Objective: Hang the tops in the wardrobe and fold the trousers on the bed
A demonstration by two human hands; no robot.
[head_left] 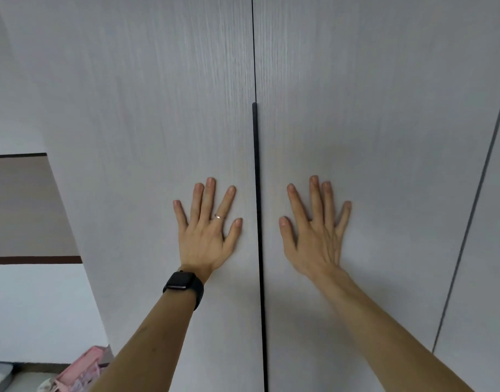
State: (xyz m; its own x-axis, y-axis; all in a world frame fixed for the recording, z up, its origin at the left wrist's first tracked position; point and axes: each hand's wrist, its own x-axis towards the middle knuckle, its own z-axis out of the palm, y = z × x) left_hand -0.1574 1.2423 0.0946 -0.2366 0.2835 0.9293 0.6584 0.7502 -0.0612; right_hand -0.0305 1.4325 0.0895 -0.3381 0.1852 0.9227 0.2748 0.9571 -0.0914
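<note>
Only left hand [204, 236] and right hand [316, 239], grip released, flat on wardrobe doors [158, 108]; pink thing [83, 367] cropped.

This looks like a room in a home, most likely a bedroom. Tall wardrobe doors [158, 108] in pale wood-grain finish fill the view and meet at a slim dark handle strip [255, 193]. To their left is a white wall [30, 306] with a brown band [22, 207], and a pink item [81, 369] lies low down

White wall [30, 306] at left carries a taupe band [22, 207] edged in dark trim, above grey floor [28, 381]
</note>
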